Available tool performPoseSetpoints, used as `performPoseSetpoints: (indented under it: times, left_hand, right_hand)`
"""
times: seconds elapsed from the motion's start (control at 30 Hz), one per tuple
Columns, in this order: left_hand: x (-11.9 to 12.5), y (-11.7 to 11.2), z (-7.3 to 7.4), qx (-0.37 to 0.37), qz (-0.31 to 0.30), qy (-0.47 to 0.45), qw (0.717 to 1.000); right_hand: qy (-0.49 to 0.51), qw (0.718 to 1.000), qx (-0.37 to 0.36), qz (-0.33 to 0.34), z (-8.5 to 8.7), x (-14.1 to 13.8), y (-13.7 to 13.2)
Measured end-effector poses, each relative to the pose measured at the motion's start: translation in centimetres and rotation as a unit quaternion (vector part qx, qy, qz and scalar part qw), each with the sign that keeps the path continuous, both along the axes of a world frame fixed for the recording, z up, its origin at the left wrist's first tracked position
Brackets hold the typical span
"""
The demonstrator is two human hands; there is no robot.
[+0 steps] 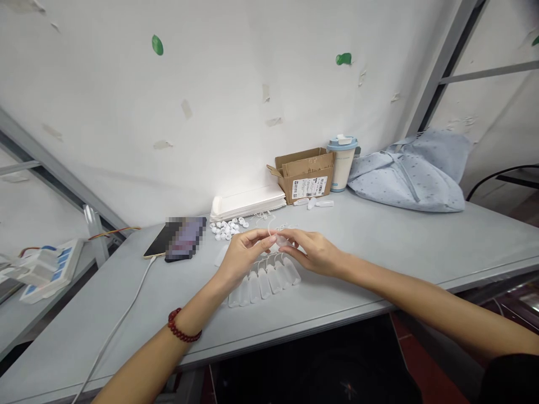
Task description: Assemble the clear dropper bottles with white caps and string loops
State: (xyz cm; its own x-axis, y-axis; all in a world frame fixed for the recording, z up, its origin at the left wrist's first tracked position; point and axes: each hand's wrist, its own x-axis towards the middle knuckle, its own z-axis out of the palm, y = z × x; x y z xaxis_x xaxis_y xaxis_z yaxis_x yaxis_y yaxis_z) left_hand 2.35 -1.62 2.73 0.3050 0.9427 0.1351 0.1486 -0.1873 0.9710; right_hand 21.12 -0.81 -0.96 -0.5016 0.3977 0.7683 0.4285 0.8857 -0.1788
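My left hand and my right hand meet above the grey table, both closed around one small translucent plastic bottle. A thin, curved white tube rises from between the fingertips; whether it joins the held bottle is hard to make out. Just below my hands, several similar translucent bottles lie side by side in a row, thin white tubes at their upper ends. Part of that row is hidden by my left hand. Beyond my left fingers sits a pile of small white caps, with more thin tubes to its right.
Behind the caps lies a flat white stack. An opened cardboard box, a lidded cup and a blue cloth bag line the wall. Small clear bottles lie before the box. Two phones and a cable are at left.
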Motion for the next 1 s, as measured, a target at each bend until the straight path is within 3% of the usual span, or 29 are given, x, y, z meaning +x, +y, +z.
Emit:
performPoseSetpoints:
  times: [0.37, 0.47, 0.53, 0.6, 0.7, 0.83, 1.0]
  left_hand:
    - [-0.1, 0.1, -0.5, 0.051, 0.013, 0.082, 0.995]
    - [0.1, 0.1, -1.0, 0.136, 0.061, 0.108, 0.983]
    - [0.2, -0.1, -1.4, 0.253, 0.112, 0.147, 0.950]
    - [0.3, -0.2, -1.6, 0.387, 0.138, 0.182, 0.893]
    - [0.5, -0.6, -1.6, 0.525, 0.108, 0.213, 0.817]
    - [0.9, -1.1, -1.7, 0.559, 0.059, 0.274, 0.780]
    - [1.1, -1.1, -2.1, 0.554, 0.050, 0.304, 0.774]
  right_hand:
    - [0.041, 0.999, -0.019, -0.016, -0.2, 0.0, 0.2]
    - [0.061, 0.997, -0.039, -0.026, -0.1, 0.0, 0.2]
    - [0.074, 0.994, -0.072, -0.030, 0.1, 0.0, 0.1]
    - [0.091, 0.990, -0.107, -0.034, 0.3, 0.0, 0.0]
    - [0.118, 0.980, -0.153, -0.042, 0.7, 0.0, -0.3]
    - [0.142, 0.965, -0.215, -0.044, 1.1, -0.1, -0.6]
    - [0.157, 0.951, -0.265, -0.035, 1.4, -0.2, -0.7]
